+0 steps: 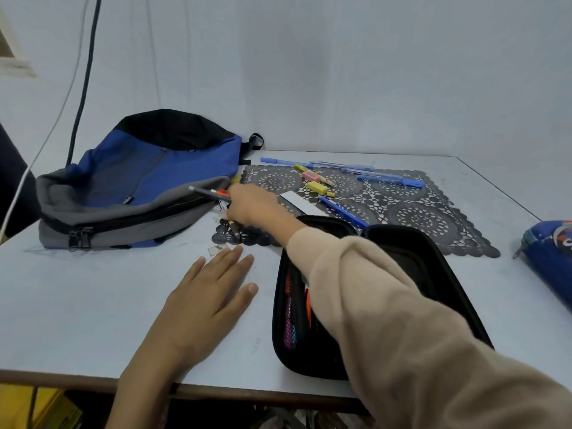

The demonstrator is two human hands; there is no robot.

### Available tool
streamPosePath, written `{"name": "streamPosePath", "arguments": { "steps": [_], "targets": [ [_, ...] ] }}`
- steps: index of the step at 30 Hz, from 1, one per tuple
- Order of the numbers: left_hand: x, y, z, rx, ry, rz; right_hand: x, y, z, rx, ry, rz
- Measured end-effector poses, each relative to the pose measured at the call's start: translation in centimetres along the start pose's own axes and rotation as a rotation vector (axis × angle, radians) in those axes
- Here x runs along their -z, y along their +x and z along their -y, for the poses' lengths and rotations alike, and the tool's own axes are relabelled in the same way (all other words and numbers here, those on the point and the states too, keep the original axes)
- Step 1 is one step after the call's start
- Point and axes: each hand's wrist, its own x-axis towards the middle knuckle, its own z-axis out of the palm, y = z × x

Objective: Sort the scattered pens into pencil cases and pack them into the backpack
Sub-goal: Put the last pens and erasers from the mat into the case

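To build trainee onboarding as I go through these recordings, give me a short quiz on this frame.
1. True or false: the black pencil case is zipped shut.
2. The right hand grips pens beside which thing? A the backpack; B a laptop; C a mug.
3. Fill in: the left hand lies flat on the ____.
Key: 1 false, it lies open; 2 A; 3 table.

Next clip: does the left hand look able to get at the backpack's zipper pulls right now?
Probably yes. The left hand lies flat and empty on the table, with nothing standing between it and the zipper pulls at the near edge of the backpack.
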Motion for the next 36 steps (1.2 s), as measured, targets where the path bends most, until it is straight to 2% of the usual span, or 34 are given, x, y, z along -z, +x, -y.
{"name": "streamPosePath", "arguments": {
  "steps": [5,11,16,21,26,29,33,36],
  "targets": [
    [0.0,0.0,0.0,0.001,0.014,0.010,-0.5,-0.3,0.1,0.022,-0.068,0.008],
    [-0.1,0.1,0.1,-0.006,-0.001,0.002,-0.6,-0.3,0.4,0.046,-0.142,0.144],
    [0.0,0.1,0.1,-0.006,0.006,0.005,-0.1,-1.0,0.5,0.062,-0.096,0.131],
    [-0.2,0.0,0.2,0.001,0.002,-0.001,1.7,-0.9,-0.3,0.097,0.082,0.043],
    [-0.2,0.0,0.2,0.009,-0.007,-0.008,3.0,-0.3,-2.4,0.124,-0.023,-0.134],
    [-0.2,0.0,0.1,0.012,-0.017,-0.008,4.3,-0.5,-4.3,0.055,-0.033,-0.268],
    [-0.2,0.0,0.1,0.017,-0.009,-0.009,5.4,-0.7,-8.6,-0.092,-0.178,-0.516],
    [0.0,-0.1,-0.1,0.019,-0.032,-0.014,5.2,-0.7,-12.3,-0.235,-0.161,-0.527]
  ]
}}
